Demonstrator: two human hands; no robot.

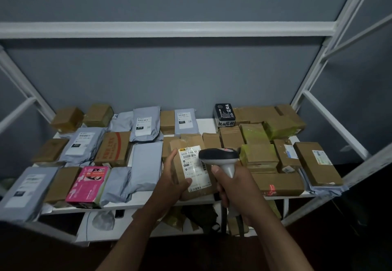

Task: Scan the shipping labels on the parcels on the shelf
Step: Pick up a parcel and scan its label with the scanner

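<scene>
Tilting the brown parcel point(191, 169) up off the shelf point(148, 204), our left hand point(171, 181) grips its edge so the label point(194, 164) faces the scanner point(220, 158), clenched in our right hand point(231, 186) just beside, probably reading.

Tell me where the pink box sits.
The pink box lies at the shelf's front edge, left of the hands, between a brown carton and a grey mailer.

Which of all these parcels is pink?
The pink box at the shelf's front left, between a brown carton and a grey bag; the others are brown, grey or black.
</scene>
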